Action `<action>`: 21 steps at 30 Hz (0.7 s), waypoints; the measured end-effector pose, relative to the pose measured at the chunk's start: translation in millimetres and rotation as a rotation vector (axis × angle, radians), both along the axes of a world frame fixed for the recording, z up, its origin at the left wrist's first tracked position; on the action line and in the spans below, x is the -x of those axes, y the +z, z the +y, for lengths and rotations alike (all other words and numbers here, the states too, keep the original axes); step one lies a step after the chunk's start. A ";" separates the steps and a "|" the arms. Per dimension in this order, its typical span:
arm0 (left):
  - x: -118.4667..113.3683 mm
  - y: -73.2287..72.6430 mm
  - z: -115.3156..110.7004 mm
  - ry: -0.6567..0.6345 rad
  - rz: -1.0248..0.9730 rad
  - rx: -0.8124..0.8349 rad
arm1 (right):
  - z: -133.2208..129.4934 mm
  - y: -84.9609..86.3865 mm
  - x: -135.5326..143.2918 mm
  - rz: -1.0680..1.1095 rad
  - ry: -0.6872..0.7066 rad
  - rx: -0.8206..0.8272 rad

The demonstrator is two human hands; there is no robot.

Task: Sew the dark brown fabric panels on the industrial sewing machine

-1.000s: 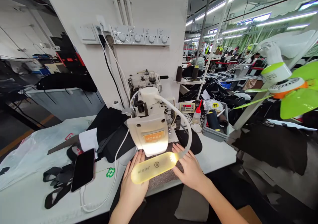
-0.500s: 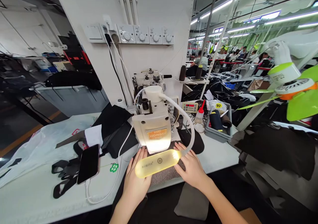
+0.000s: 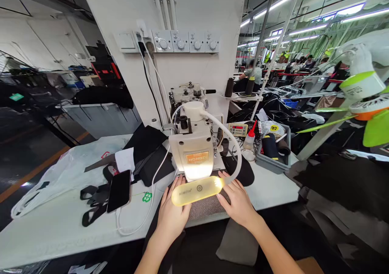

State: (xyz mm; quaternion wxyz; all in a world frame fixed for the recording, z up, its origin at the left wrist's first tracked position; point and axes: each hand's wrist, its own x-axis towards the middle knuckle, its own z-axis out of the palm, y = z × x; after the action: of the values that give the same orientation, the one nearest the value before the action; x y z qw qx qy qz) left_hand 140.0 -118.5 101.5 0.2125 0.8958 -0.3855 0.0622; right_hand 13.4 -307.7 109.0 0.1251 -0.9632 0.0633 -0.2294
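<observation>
A white sewing machine (image 3: 194, 144) stands in front of me, its lower head lit by a yellowish lamp (image 3: 197, 191) on a bent white neck. Brown-grey fabric (image 3: 204, 210) lies flat beneath the machine head and reaches the table's front edge. On the fabric's left side rests my left hand (image 3: 173, 209), palm down with fingers stretched out. My right hand (image 3: 237, 201) presses flat on the right side, fingers spread towards the machine. The lamp hides the needle area and part of my left hand. Dark cloth hangs below the edge.
To the left lie a phone (image 3: 119, 191) on a white cable, black straps (image 3: 95, 205) and a plastic bag (image 3: 67, 176). A grey bin (image 3: 273, 164) with thread spools, an oil bottle (image 3: 249, 138) and a control box (image 3: 237, 129) stand right. A green-bladed fan (image 3: 364, 91) hangs farther right.
The view has shifted, so the scene appears farther right and slightly higher at the table. Both hands remain flat on the fabric, in nearly the same place beside the machine head.
</observation>
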 end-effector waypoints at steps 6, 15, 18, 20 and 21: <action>3.0 -0.7 2.7 0.012 0.014 -0.036 | 1.5 -1.9 2.2 0.031 -0.001 -0.019; 7.8 0.7 4.5 0.005 -0.005 -0.039 | 5.5 -0.4 6.4 0.036 -0.007 -0.029; 9.1 0.8 4.8 0.004 -0.005 -0.046 | 7.4 0.0 8.0 0.017 -0.011 -0.032; 9.9 0.9 5.0 0.003 -0.015 -0.044 | 8.4 0.0 8.9 0.001 -0.015 -0.032; 10.2 1.1 5.1 0.003 -0.019 -0.043 | 8.8 -0.1 9.3 -0.007 -0.015 -0.032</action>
State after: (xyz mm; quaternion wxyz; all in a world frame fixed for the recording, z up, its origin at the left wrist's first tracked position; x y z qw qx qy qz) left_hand 129.8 -113.4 102.6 0.1895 0.9000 -0.3874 0.0629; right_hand 4.1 -298.9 108.9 0.1389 -0.9598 0.0738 -0.2327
